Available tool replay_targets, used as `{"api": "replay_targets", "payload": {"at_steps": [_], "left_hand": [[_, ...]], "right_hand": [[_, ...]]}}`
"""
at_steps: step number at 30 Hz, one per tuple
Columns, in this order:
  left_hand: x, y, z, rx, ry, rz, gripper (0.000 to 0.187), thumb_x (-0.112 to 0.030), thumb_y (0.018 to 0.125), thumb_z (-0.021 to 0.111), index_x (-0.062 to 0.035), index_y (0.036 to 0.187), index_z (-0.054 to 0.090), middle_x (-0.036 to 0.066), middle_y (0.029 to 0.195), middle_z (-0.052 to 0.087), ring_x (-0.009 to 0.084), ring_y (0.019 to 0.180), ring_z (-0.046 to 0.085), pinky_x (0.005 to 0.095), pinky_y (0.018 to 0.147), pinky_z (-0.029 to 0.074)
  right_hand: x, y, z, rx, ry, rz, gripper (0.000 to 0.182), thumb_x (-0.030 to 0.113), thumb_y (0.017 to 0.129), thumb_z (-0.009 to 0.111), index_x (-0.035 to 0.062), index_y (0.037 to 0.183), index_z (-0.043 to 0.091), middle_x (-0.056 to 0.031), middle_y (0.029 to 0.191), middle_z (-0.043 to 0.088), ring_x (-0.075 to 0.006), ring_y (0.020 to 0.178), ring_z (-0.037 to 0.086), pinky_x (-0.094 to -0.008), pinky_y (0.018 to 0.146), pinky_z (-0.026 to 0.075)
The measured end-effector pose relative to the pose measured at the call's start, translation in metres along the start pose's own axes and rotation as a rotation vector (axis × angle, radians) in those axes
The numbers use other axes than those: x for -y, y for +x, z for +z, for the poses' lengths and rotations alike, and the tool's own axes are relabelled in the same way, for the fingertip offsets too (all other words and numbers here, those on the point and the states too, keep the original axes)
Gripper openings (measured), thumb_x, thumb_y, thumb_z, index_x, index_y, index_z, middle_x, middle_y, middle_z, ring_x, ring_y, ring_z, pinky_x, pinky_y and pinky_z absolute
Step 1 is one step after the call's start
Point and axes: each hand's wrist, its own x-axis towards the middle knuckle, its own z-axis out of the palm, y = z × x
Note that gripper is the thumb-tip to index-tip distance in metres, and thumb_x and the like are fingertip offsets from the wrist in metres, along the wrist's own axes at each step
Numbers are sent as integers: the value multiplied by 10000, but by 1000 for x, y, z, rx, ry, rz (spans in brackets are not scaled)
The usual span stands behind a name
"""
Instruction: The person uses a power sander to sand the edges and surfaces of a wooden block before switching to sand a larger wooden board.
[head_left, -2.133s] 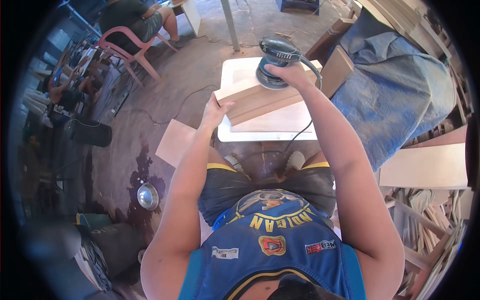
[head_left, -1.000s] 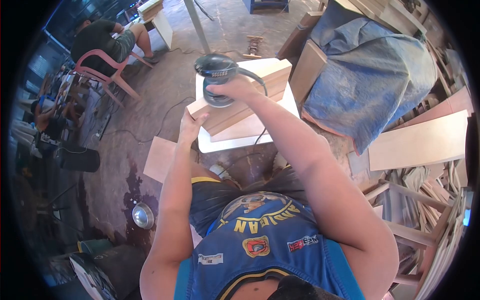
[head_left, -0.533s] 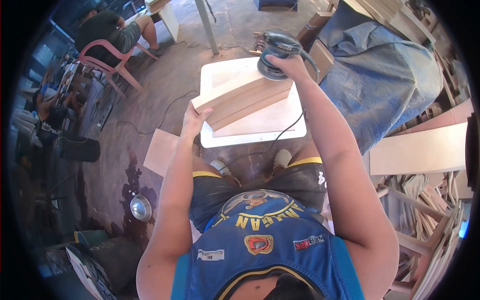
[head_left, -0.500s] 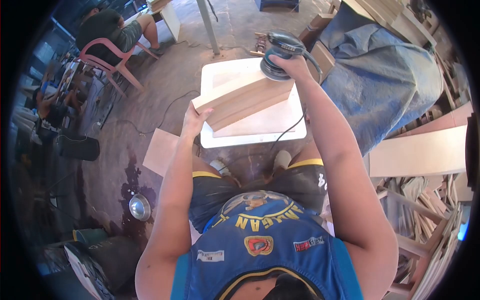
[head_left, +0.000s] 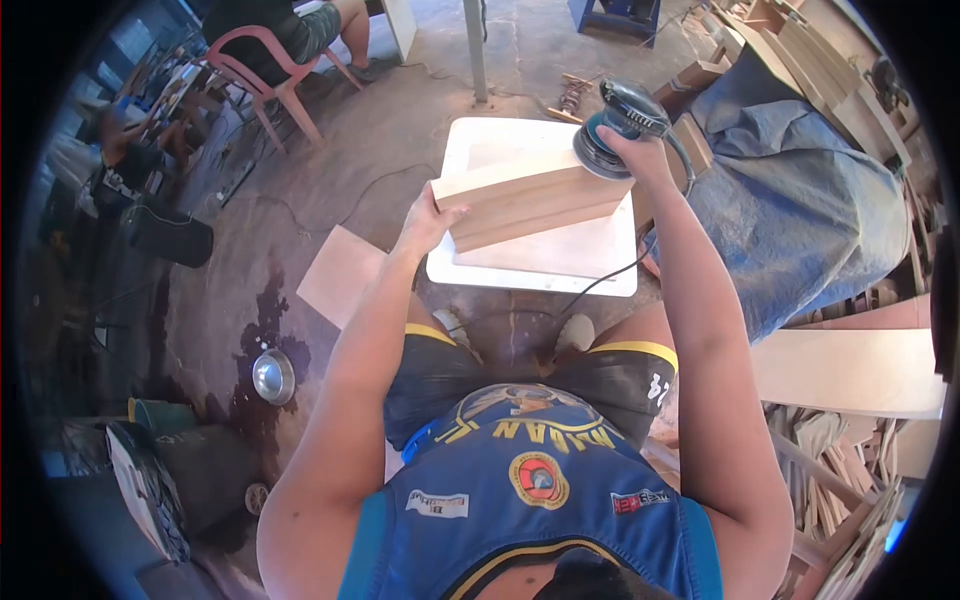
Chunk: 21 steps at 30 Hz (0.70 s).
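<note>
Gripping one end of the thick wooden piece [head_left: 535, 205], the left hand [head_left: 430, 220] is closed on it, with the thumb on the near face and the other fingers mostly hidden behind. The right hand [head_left: 637, 152] is wrapped around the neck of the sander [head_left: 632, 110], and its round pad sits at the upper edge of the wooden piece, close to the right end. The piece stands on its narrow side above the white worktop [head_left: 440, 265], where a flat board [head_left: 560, 240] lies under it. I cannot tell if the lower edge rests fully on this board, or if the motor runs.

In my judgement, the main danger is at the right end: if the pad slides over the corner, it could tilt and round this edge, or leave a mark on it. Because only the left hand holds the piece, and from the far end, a strong push from the right could also make it turn or tip over on the smooth board. The black cord [head_left: 610, 277] crosses the near rim of the worktop and hangs toward the shoes [head_left: 575, 333]; if a foot catches it, the sander may be pulled away. The blue tarp [head_left: 800, 220] is near the right forearm, so a wide swing might perhaps brush against it
</note>
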Motion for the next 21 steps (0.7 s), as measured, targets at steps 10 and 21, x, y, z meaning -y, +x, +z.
{"api": "replay_targets", "payload": {"at_steps": [10, 21], "left_hand": [[16, 6, -1, -5, 39, 5, 623, -288, 826, 860, -9, 1298, 564, 182, 1215, 711, 265, 1170, 670, 383, 998, 506], [37, 15, -7, -1, 137, 19, 645, -247, 838, 836, -44, 1384, 559, 158, 1290, 690, 283, 1230, 648, 399, 1029, 499]], "right_hand": [[44, -33, 89, 247, -46, 53, 659, 479, 741, 863, 50, 1220, 722, -141, 1162, 751, -231, 1080, 717, -349, 963, 542], [117, -72, 158, 540, 61, -4, 537, 485, 783, 807, 91, 1144, 749, -129, 1093, 767, -243, 1034, 721, -369, 948, 534]]}}
